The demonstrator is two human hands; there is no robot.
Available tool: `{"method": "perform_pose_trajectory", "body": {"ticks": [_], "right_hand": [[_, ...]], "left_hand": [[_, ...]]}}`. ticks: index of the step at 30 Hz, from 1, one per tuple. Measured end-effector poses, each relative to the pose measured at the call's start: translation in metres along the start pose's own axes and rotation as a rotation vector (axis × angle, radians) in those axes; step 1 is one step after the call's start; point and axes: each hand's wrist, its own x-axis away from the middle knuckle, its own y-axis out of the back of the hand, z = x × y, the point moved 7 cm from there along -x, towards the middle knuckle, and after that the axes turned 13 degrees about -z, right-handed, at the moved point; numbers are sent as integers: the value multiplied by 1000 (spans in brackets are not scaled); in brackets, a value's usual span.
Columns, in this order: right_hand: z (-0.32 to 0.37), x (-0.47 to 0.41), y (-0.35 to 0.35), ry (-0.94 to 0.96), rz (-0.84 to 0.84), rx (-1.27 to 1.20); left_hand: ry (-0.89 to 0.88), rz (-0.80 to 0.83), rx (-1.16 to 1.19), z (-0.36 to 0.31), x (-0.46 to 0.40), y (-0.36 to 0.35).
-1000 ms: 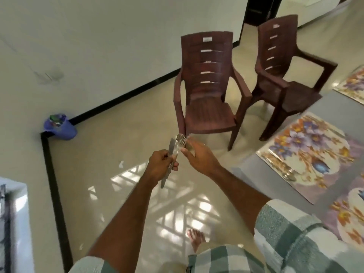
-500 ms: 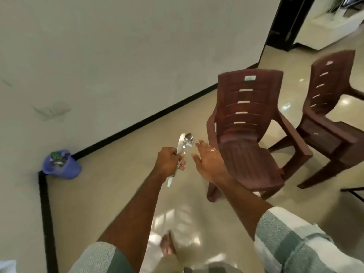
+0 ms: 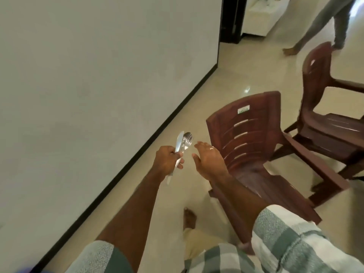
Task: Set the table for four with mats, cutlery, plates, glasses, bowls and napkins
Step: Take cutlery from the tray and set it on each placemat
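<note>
Left hand (image 3: 167, 157) grips a bundle of cutlery (image 3: 182, 145) by the handles, knife, spoon and fork heads upward, likely gathered for carrying to one place setting. Right hand (image 3: 208, 157) hovers just beside, fingers relaxed, holding nothing. Beyond: a brown plastic chair (image 3: 256, 152), a second chair (image 3: 325, 107), glossy tiled floor (image 3: 222, 79), pale wall (image 3: 94, 75). No table in view.

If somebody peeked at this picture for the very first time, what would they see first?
Probably the shiny cutlery near the middle: a knife, fork and spoon bunched in the left hand, with the right hand open beside it. Next, the two dark brown plastic chairs on the right, and another person's legs walking at the top right.
</note>
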Motion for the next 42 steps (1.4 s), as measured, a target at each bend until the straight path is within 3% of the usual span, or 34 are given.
{"method": "perform_pose_trajectory", "body": {"ticks": [8,12,20,25,31,37,42], "right_hand": [[-39,-215,-14,-127,-49,65],[-93,-296,-11,-250,-134,190],[-228,-386,-9,-681,-227,347],[-272,-405,17,-925,-311,375],[-345,-404,88,-1196,-421,459],[-466,-422,154,-1341,-553,534],[-579,-456,200,-1415,-566,521]], "left_hand": [[-68,87,-102,-110,-229,-17],[-143,261,-143,-168,-318,-81],[-274,607,-208,-272,-459,-228],[-390,805,-244,-337,-495,-304],[-527,1102,-272,-425,-478,-430],[-660,1293,-275,-525,-453,-554],[-751,1384,-358,-612,-451,-659]]}}
